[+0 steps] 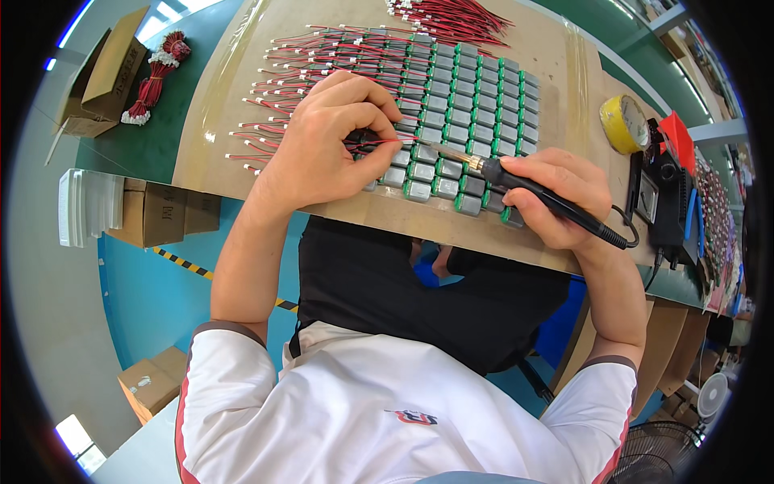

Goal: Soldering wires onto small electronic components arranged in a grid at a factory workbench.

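Observation:
My right hand (568, 194) is closed around the black handle of a soldering iron (564, 209). The iron points left, its metal tip close to the end of a thin red wire (390, 140). That wire is pinched between thumb and fingertip of my left hand (318, 145), over the near left part of a grid of blocks. The grid is made of many small grey blocks (459, 116) with green edges, set in rows. Red and black wires with white connectors (302, 58) spread leftward from the left rows. Whether the tip touches the wire is too small to tell.
Brown cardboard (214, 133) covers the green table. A bundle of red wires (455, 18) lies at the far edge, another bundle (151, 85) left by an open carton (113, 77). Yellow tape (624, 124) and a black device (673, 214) stand right; the iron's cord hangs there.

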`<move>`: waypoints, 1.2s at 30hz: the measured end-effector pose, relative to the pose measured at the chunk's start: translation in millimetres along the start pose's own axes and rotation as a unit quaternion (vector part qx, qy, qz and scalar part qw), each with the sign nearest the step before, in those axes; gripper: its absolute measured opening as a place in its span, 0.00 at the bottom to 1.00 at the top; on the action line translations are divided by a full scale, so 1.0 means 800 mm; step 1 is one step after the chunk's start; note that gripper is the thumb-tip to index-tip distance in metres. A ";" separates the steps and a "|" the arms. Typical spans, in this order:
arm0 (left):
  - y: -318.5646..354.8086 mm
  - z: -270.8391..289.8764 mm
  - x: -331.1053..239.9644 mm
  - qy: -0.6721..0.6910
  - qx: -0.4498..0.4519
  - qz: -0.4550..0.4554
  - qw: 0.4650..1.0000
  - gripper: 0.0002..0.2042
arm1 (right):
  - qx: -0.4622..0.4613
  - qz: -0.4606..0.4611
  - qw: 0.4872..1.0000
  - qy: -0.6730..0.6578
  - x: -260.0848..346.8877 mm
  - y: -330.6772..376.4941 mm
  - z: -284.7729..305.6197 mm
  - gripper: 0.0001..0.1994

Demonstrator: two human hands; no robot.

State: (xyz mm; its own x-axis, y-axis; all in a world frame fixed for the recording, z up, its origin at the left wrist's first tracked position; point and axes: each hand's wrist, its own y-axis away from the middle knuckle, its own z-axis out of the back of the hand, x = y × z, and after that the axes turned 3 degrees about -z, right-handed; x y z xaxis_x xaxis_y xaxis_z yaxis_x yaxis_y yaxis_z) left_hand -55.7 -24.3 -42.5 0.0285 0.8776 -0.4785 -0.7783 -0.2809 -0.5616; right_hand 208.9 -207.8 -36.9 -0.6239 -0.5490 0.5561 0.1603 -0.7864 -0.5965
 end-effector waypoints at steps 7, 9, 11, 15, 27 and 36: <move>0.001 0.000 0.000 -0.001 0.000 0.006 1.000 0.06 | 0.000 0.001 1.000 0.001 0.001 -0.001 0.001 0.18; 0.001 0.000 -0.001 -0.001 0.000 0.007 1.000 0.06 | -0.001 -0.001 1.000 -0.005 0.000 -0.001 0.001 0.18; 0.001 0.000 -0.001 0.000 0.001 0.007 1.000 0.06 | -0.001 -0.001 1.000 -0.004 0.001 -0.002 0.001 0.18; 0.000 0.000 -0.001 0.000 -0.003 0.005 1.000 0.06 | -0.003 -0.004 1.000 -0.008 0.001 -0.002 0.001 0.18; 0.000 0.001 -0.001 -0.001 -0.004 0.000 1.000 0.06 | 0.003 -0.013 1.000 -0.001 0.002 -0.002 0.003 0.18; 0.001 -0.001 -0.001 0.011 -0.014 0.000 1.000 0.05 | 0.001 -0.017 1.000 -0.003 0.002 -0.001 0.003 0.17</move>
State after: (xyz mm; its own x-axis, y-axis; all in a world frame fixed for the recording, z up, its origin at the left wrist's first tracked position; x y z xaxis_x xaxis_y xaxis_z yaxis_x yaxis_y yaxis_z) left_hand -56.0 -25.0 -43.0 0.0435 0.8687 -0.4934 -0.7610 -0.2912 -0.5798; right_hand 209.6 -208.7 -34.2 -0.6246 -0.5243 0.5788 0.1408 -0.8046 -0.5769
